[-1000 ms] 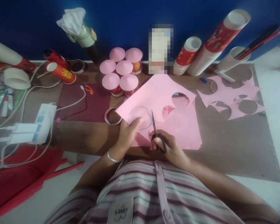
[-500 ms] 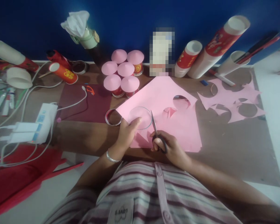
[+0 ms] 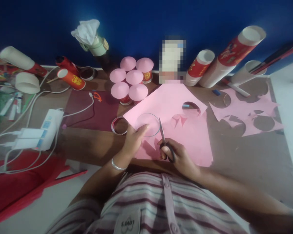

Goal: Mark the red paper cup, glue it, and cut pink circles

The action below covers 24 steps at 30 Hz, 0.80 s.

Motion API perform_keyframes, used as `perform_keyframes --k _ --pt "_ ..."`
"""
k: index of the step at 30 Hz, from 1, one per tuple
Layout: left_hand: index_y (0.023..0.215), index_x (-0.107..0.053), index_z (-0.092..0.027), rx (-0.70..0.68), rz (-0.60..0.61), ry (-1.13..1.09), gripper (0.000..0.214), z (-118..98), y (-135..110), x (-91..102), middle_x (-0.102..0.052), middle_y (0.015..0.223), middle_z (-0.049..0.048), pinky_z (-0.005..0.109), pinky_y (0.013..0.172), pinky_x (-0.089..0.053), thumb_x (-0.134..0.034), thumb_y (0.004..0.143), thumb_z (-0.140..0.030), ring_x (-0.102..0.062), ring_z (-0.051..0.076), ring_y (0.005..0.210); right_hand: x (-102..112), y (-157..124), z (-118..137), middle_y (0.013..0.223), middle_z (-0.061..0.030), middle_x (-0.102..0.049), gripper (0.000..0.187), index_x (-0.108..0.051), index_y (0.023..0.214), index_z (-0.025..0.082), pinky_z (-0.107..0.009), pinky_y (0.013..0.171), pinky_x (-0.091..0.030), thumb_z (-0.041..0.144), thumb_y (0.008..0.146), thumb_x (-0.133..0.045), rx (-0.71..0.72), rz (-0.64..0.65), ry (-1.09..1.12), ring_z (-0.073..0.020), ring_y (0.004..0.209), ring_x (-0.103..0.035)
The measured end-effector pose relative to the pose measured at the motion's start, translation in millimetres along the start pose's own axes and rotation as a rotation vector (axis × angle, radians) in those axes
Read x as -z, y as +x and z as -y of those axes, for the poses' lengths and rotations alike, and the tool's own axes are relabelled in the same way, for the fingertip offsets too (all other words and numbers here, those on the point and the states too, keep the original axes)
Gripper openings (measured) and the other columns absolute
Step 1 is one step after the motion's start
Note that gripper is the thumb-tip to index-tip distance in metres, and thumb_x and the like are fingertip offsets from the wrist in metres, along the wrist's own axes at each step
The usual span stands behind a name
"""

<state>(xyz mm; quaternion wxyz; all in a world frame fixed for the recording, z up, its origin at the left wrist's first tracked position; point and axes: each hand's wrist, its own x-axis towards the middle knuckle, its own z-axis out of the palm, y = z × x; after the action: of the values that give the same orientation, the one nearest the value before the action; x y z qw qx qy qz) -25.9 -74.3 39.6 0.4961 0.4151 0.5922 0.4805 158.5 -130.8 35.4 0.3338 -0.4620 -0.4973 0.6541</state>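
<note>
My left hand (image 3: 134,138) pinches a sheet of pink paper (image 3: 169,97) at its left side, thumb on top and the other fingers hidden beneath. A dark circle outline (image 3: 148,124) is drawn on the sheet beside my thumb. In my right hand (image 3: 177,156) is a pair of scissors (image 3: 164,136) with dark handles. Their blades point away from me, and the tips meet the sheet by the circle's right edge. How far apart the blades are is hard to make out. The sheet has a round hole and a folded flap on its right. More pink paper (image 3: 197,143) lies underneath.
Several red cups with pink paper cones (image 3: 134,77) stand behind the sheet. A tape roll (image 3: 119,125) lies left, near a white power strip (image 3: 51,126) with cables. Cut pink scrap (image 3: 246,110) lies right. Paper tubes (image 3: 200,68) and a green-topped bottle (image 3: 99,47) line the wall.
The camera has tilted a little, so most things sit slightly lower in the picture. Both hands keep nearly the same hold on the paper and the scissors.
</note>
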Motion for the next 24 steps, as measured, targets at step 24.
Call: perform_keyframes --k 24 --pt "0.074 -0.073 -0.019 -0.022 -0.006 0.033 0.015 -16.8 6.5 -2.7 -0.079 0.089 0.0088 0.041 0.089 -0.063 -0.075 0.077 -0.033 -0.075 0.030 0.094 5.0 1.0 2.3 0.068 0.0022 -0.055 0.046 -0.060 0.093 0.021 -0.027 0.061 -0.046 0.067 0.097 -0.057 -0.021 0.002 -0.001 -0.0130 0.063 -0.051"
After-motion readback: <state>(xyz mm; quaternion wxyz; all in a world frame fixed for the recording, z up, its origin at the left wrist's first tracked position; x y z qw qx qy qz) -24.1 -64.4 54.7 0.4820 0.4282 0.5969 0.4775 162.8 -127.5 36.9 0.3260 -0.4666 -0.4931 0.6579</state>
